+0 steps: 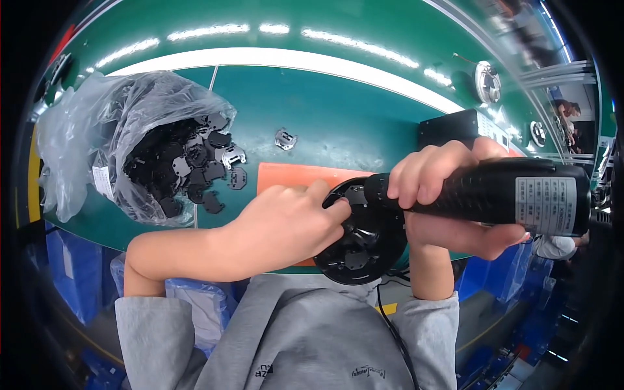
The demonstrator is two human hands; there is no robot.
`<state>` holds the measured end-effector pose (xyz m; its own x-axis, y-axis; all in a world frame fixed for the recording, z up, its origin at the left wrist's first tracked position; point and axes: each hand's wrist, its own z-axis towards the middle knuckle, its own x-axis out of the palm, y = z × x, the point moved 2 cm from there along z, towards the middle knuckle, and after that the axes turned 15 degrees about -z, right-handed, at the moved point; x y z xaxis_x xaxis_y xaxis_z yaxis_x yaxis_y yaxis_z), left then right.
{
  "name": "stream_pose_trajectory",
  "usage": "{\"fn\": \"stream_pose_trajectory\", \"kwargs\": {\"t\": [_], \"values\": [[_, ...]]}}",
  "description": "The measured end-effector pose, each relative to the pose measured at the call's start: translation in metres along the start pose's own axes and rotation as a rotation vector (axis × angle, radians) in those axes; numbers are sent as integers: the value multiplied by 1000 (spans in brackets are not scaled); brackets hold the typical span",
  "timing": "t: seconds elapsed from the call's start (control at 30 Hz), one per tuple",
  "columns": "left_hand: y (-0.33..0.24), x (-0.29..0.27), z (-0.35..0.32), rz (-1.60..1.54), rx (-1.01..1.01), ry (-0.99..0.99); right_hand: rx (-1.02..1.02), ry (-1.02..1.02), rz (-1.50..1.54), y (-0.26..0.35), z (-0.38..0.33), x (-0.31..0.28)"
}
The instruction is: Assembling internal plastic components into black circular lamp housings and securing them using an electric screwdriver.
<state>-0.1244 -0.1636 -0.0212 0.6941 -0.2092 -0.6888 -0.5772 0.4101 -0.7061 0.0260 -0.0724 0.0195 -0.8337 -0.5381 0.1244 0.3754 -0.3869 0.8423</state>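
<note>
My right hand is wrapped round a black electric screwdriver, held almost level with its nose pointing left. That nose reaches over the rim of a round black housing, which is tilted up and has dark plates fixed inside. The screwdriver's tip is hidden from view. My left hand grips the housing at its left edge, its fingers curled over the rim. Beneath the housing and my left hand, part of an orange mat shows on the green bench.
At the left a clear plastic bag lies with its mouth spilling several dark plates. A single plate sits apart on the bench. Behind my right hand stands a black box. Beyond the white strip are round parts on a green surface.
</note>
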Motion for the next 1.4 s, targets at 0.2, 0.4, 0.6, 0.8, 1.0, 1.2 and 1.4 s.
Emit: {"fn": "stream_pose_trajectory", "kwargs": {"t": [0.2, 0.4, 0.6, 0.8, 1.0, 1.2, 1.4], "values": [[-4, -3, 2, 26, 10, -14, -21, 43, 2, -13, -1, 1], [-1, 2, 4, 49, 9, 39, 141, 70, 16, -11, 2, -1], [-7, -3, 1, 43, -24, -7, -227, -257, -162, 77, -10, -70], [-6, -3, 7, 40, -22, 31, -214, -565, -497, 76, -77, -151], [-6, -2, 6, 50, -12, -32, -120, -615, -612, 58, -81, -152], [-7, -1, 6, 24, -14, -24, -258, -337, -287, 83, -67, -111], [-5, -1, 3, 32, 48, -38, -69, -35, -22, 49, -26, -17]]}}
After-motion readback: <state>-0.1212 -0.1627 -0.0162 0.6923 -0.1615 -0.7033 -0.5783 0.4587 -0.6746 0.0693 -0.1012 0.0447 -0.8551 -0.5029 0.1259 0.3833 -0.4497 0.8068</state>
